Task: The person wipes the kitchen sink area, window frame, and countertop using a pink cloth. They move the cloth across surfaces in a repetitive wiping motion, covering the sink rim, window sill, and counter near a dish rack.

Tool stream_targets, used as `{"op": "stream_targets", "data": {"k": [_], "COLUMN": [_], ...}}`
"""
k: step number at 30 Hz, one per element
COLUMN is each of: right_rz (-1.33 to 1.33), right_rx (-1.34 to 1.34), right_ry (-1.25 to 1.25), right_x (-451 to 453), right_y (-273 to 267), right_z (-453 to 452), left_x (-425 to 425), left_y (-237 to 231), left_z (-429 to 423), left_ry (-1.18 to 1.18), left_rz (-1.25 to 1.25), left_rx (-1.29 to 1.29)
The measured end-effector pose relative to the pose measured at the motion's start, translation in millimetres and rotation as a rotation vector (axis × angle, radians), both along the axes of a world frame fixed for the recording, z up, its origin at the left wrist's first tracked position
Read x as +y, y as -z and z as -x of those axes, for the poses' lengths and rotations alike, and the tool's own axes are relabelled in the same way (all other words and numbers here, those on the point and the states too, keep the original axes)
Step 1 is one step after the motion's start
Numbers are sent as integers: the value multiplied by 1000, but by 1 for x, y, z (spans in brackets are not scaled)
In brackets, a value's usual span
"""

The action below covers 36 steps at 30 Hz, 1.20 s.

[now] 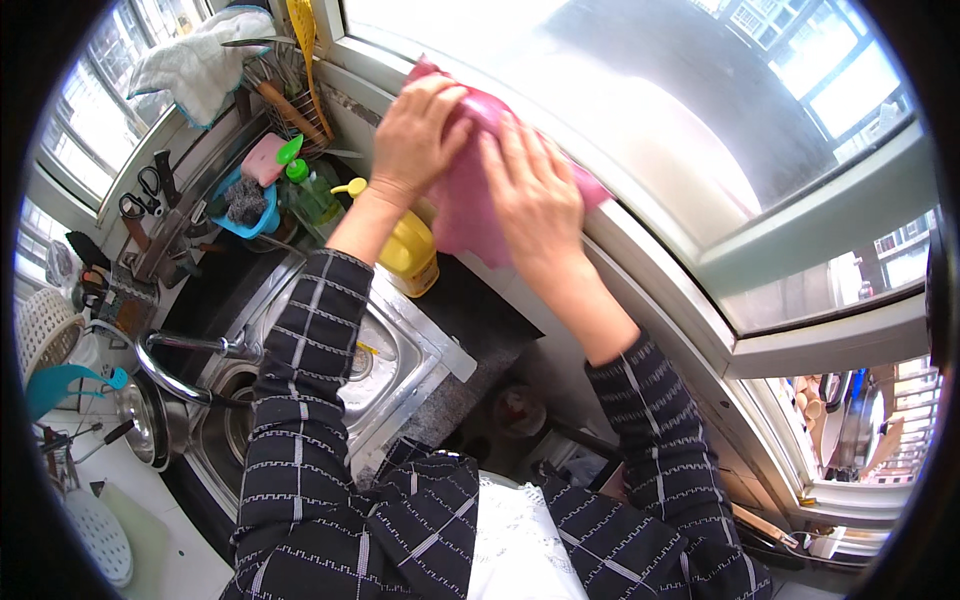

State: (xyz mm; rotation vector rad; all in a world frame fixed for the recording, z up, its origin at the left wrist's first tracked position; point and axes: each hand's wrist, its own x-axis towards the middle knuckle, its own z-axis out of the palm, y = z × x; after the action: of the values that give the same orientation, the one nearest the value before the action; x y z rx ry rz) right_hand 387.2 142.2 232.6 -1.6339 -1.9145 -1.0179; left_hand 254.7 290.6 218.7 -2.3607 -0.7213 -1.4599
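Observation:
A pink cloth (471, 206) is bunched along the lower frame (637, 244) of a window, its top edge up by the glass (570, 67). My left hand (416, 135) grips the cloth's left part, fingers curled over its upper edge. Lower and to the right, my right hand (531, 191) presses on the same cloth with its fingers stretched up toward the window. The cloth's lower end hangs down over the wall below the frame. Beneath my left wrist stands a yellow pump bottle (411, 251), partly hidden by my forearm.
My left sleeve crosses a steel sink (386, 375) with a curved faucet (169, 379). Behind it stand a green pump bottle (315, 199), a blue basket (266, 221) with a scouring pad, and a wire utensil holder (300, 124). Scissors (148, 191) and knives hang on a rack.

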Motion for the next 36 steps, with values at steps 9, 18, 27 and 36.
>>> {"op": "stream_targets", "data": {"k": [9, 18, 27, 36], "right_rz": [109, 182, 50, 52], "right_rx": [-337, -223, -127, 33], "right_ry": [105, 130, 160, 310], "right_x": [171, 138, -43, -215], "right_y": [7, 1, 11, 7], "right_z": [71, 67, -20, -79], "left_x": [137, 117, -72, -229], "left_y": [-7, -16, -4, -2], "left_z": [72, 62, -29, -115], "left_ry": [-225, -225, 126, 377], "left_rz": [250, 139, -20, 19], "left_rx": [74, 169, 72, 6]}}
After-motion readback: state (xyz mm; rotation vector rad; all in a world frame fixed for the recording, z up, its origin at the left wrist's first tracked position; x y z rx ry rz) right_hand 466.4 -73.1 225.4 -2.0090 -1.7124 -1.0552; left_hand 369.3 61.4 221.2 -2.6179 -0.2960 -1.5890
